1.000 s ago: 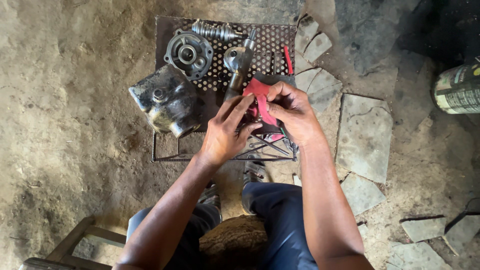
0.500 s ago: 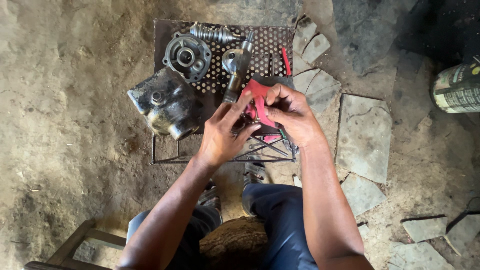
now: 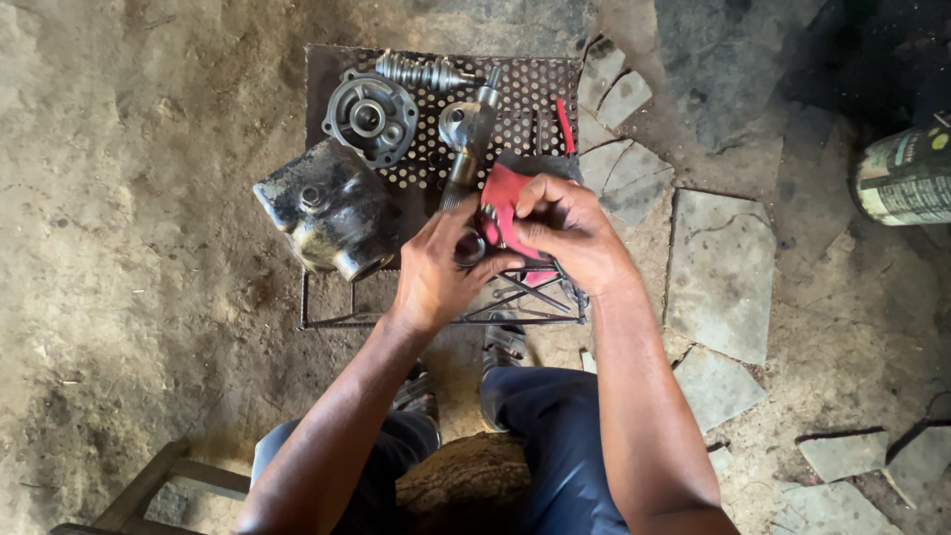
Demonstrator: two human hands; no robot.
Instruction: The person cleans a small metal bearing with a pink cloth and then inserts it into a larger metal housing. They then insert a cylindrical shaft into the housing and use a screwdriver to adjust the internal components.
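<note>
One red cloth [image 3: 505, 203] sits mid-frame, pinched in the right hand's [image 3: 570, 233] grip; the left hand [image 3: 436, 272] clasps one small ring [image 3: 469, 248] beside one steel shaft [image 3: 468, 149]. Upper left: one housing [image 3: 327, 213], one round cover [image 3: 369, 117], one worm gear [image 3: 421, 71], on one perforated table [image 3: 540, 89] over dirt floor [image 3: 129, 248] and stone slabs [image 3: 718, 272].

Soft, even daylight falls across the dirt floor [image 3: 129, 248], bright enough to show grain and cracks. The top right corner sinks into deep shadow. A dull sheen glints on the dark metal housing [image 3: 327, 213]. Shadows under the perforated metal counter [image 3: 535, 94] are faint. Focus is sharp centrally, slightly softer toward the edges.
</note>
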